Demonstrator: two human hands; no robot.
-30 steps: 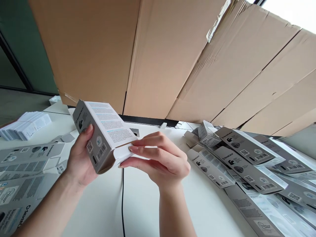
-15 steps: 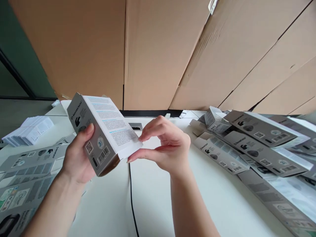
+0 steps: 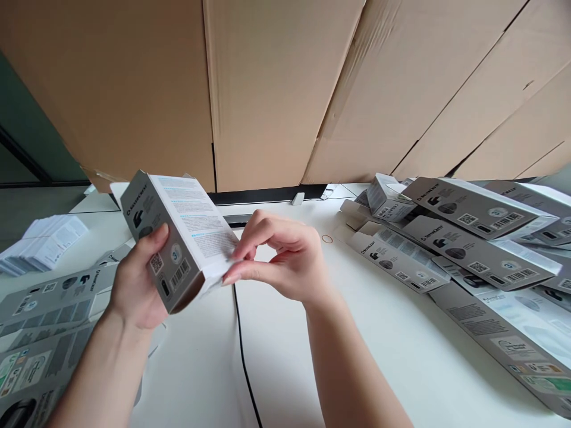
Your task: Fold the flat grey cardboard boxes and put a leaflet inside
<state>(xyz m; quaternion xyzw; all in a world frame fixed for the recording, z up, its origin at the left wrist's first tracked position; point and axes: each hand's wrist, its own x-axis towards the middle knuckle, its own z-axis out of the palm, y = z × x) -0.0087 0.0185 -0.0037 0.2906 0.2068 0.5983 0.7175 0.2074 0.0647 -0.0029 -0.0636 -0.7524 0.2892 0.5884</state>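
A grey and white printed carton [image 3: 191, 220] is held tilted above the white table, its lower end open and the inside brown. My left hand [image 3: 140, 279] wraps round its left side, the thumb on the grey face with the codes. My right hand [image 3: 281, 255] pinches the white flap at the carton's lower right edge between thumb and fingers. At the upper left end another white flap sticks out.
Grey cartons [image 3: 473, 249] lie piled at the right, flat cartons [image 3: 53, 297] at the left beside a stack of folded papers [image 3: 49, 241]. A black cable [image 3: 243, 351] crosses the white table [image 3: 285, 362]. Large cardboard boxes [image 3: 276, 89] stand behind.
My right hand has moved left and closed in on the flap, which now looks bent at the open end. The view has shifted slightly; my left hand keeps its hold.
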